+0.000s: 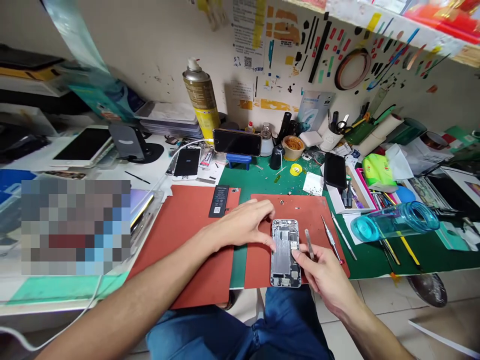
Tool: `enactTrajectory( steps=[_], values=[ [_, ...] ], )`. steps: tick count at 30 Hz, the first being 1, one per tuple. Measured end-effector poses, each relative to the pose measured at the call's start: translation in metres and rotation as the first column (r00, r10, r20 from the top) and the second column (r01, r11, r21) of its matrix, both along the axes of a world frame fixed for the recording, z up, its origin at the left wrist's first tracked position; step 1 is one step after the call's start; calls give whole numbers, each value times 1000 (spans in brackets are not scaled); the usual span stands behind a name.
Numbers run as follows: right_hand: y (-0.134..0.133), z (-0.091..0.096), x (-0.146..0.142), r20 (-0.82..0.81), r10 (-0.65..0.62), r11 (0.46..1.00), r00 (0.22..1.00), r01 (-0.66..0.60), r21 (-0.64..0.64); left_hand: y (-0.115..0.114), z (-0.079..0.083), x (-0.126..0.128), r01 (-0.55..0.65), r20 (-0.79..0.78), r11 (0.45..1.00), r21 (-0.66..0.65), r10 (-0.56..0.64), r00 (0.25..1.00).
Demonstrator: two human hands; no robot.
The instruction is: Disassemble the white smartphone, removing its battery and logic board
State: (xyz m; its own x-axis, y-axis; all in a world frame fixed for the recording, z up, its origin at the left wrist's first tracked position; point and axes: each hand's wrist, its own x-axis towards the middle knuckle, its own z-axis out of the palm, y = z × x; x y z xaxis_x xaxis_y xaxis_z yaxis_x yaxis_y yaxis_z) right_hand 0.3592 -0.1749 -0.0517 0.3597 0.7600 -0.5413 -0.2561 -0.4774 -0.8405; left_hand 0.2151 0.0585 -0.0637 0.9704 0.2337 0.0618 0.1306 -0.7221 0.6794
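An opened phone body (285,252) lies on the right red mat near its front edge, its metal inside and small boards facing up. My left hand (249,222) reaches over from the left, thumb at the phone's left edge and curled fingers apart from it near the top corner. From the right, my right hand (324,270) rests its thumb on the phone's right edge. Metal tweezers (308,241) stick up out of that hand's fingers. A black phone battery (219,201) lies on the left red mat, beyond my left forearm.
A pen-like screwdriver (330,236) and a thin metal tool (344,236) lie right of the phone. Farther right lies a blue bottle (395,222). Behind stand a phone on a blue holder (239,159), a spray can (202,102) and a small black bottle (276,157).
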Motion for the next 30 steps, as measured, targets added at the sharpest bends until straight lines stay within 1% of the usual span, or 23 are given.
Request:
enactTrajectory(
  steps=[3, 5, 6, 7, 8, 9, 11, 12, 13, 14, 15, 16, 17, 18, 19, 20, 21, 22, 23, 24, 26, 28, 30],
  values=[
    [-9, -1, 1, -4, 6, 996, 1000, -5, 86, -2, 13, -1, -137, 120, 974, -182, 160, 980],
    [-12, 1, 2, -17, 3, 991, 1000, -1, 136, -13, 22, -1, -188, 110, 902, -388, 248, 963],
    [-12, 2, 2, -23, 2, 987, 1000, 2, 159, -24, 26, -1, -180, 79, 836, -518, 256, 964],
    [-11, 4, 2, -26, 2, 984, 1000, 2, 180, -37, 28, -2, -154, 44, 739, -656, 241, 970],
    [-9, 5, 1, -26, 4, 980, 1000, 1, 197, -52, 28, -2, -119, 23, 618, -777, 217, 976],
    [-8, 6, 0, -22, 8, 978, 1000, -3, 208, -69, 27, -3, -99, 22, 494, -864, 234, 972],
    [-6, 9, -3, 0, 21, 976, 1000, -21, 215, -102, 19, -2, -122, -41, 232, -965, 326, 945],
    [-6, 10, -4, 18, 29, 979, 999, -32, 203, -117, 14, -2, -139, -89, 106, -985, 378, 922],
    [-8, 10, -3, 41, 38, 982, 998, -45, 182, -129, 10, -2, -142, -124, 11, -990, 432, 893],
    [-11, 11, 1, 76, 43, 986, 996, -55, 158, -139, 5, -2, -130, -143, -59, -990, 482, 865],
    [-16, 11, 6, 138, 36, 989, 990, -56, 138, -147, 2, -2, -123, -164, -114, -986, 511, 844],
    [-22, 10, 15, 237, 13, 991, 971, -43, 124, -152, 0, -3, -116, -178, -148, -982, 532, 828],
    [-29, 8, 25, 377, -28, 993, 926, -19, 120, -156, 0, -4, -113, -189, -171, -979, 540, 820],
    [-36, 4, 38, 549, -80, 992, 832, 11, 128, -159, 0, -6, -113, -197, -185, -976, 539, 819],
    [-43, -1, 51, 721, -130, 989, 680, 42, 140, -161, 1, -8, -111, -198, -190, -975, 535, 821],
    [-48, -7, 64, 859, -158, 987, 487, 65, 145, -163, 2, -11, -102, -191, -191, -976, 533, 824],
    [-52, -14, 76, 940, -139, 990, 311, 65, 125, -165, 4, -13, -88, -179, -192, -978, 533, 827],
    [-55, -21, 86, 981, -106, 994, 165, 59, 97, -167, 5, -15, -73, -167, -194, -978, 534, 829],
    [-56, -28, 93, 996, -64, 997, 61, 49, 61, -169, 6, -16, -57, -157, -197, -979, 538, 828],
    [-55, -35, 97, 1000, -28, 999, -12, 39, 29, -172, 6, -18, -43, -148, -202, -979, 545, 825],
    [-53, -44, 98, 995, 17, 1000, -98, 26, -15, -175, 6, -19, -16, -138, -217, -976, 557, 819],
    [-50, -48, 94, 988, 33, 999, -153, 28, -30, -178, 5, -19, 3, -131, -238, -971, 549, 826],
    [-48, -48, 91, 982, 45, 999, -182, 26, -41, -179, 3, -20, 17, -130, -265, -964, 527, 840]
  ],
)
